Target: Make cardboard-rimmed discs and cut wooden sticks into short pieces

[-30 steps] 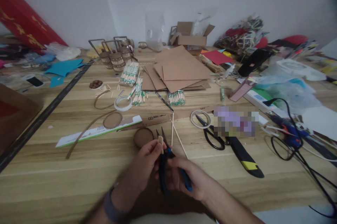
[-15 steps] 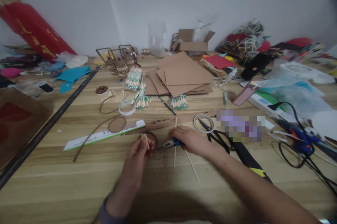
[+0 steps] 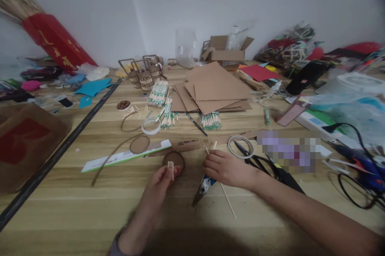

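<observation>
Between its thumb and fingers, my left hand [image 3: 164,177] pinches several short wooden stick pieces [image 3: 171,166]. Just behind them lies a round brown cardboard disc [image 3: 177,159] with a dark rim. My right hand [image 3: 224,167] lies over the blue handles of the pliers [image 3: 205,187], whose jaws point down and left on the table; its fingers are bent, and how firmly they grip is hidden. A thin wooden stick [image 3: 228,200] runs out from under my right hand toward the front, and stick ends show above the fingers.
Tape rolls [image 3: 151,126], black scissors [image 3: 258,161], a cardboard strip [image 3: 186,145] and a white-green ruler-like strip [image 3: 120,155] lie around the hands. Cardboard sheets [image 3: 216,83], bundled sticks [image 3: 158,92] and small barrel-shaped items [image 3: 146,80] stand farther back. A glue gun [image 3: 365,173] is at the right.
The pliers have swung so their jaws point toward the front, away from my left hand. My right hand has moved slightly right and lies flatter. The camera view has shifted left.
</observation>
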A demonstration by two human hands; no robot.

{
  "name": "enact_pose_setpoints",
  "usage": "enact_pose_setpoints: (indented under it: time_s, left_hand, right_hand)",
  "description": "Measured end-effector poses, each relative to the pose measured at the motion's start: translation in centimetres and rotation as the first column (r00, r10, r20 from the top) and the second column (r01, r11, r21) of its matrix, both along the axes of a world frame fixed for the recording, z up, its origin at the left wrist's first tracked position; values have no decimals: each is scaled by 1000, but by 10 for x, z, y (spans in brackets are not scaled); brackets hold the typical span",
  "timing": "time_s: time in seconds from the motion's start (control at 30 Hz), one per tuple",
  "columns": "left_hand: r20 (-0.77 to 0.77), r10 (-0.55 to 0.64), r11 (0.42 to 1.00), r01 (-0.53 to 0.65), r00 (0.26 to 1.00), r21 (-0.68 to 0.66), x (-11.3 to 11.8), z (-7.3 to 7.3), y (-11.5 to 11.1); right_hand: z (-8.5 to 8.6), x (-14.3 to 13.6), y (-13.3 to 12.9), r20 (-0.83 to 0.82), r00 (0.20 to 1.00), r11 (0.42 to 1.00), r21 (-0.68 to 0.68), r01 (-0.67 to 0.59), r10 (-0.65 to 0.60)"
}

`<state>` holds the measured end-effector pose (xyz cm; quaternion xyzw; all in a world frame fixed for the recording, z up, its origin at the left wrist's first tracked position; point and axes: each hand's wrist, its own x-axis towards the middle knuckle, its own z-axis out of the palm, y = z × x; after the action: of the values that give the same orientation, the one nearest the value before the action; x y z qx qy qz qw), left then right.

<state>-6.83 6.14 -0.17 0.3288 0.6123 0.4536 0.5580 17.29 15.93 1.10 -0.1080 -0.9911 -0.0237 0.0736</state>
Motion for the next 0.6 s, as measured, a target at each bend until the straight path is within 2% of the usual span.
enact_pose_setpoints:
  time_s: [0.1,0.17,0.23,0.3,0.37,0.4,0.5,0.6]
  left_hand:
    - [-168,-6,998,15,986,53,-1,7,-4]
    - [-258,-28,995,52,966,86,4,12,-7]
    - [-353,-88,986,133,931,105,11,15,-9]
    - [-473,-167,959,255,865,127,21,14,-8]
    - [-591,-227,913,381,774,148,30,9,-4]
    - [-643,-246,889,434,725,149,35,6,-2]
    - [-771,-273,838,535,576,103,46,-7,6]
    - [-860,-277,800,598,428,40,52,-16,10]
  right_hand:
    - [10,12,-13,-163,967,978,-107,178,-194]
    - [19,17,-25,-265,884,906,-292,307,-385]
    - [28,16,-36,-301,738,750,-529,398,-604]
    - [33,10,-46,-252,576,544,-729,415,-778]
    - [33,2,-51,-160,469,363,-850,382,-869]
    - [31,-1,-51,-115,445,293,-888,354,-888]
    - [17,-8,-49,-9,426,145,-947,287,-905]
    - [3,-2,-40,20,391,101,-953,284,-920]
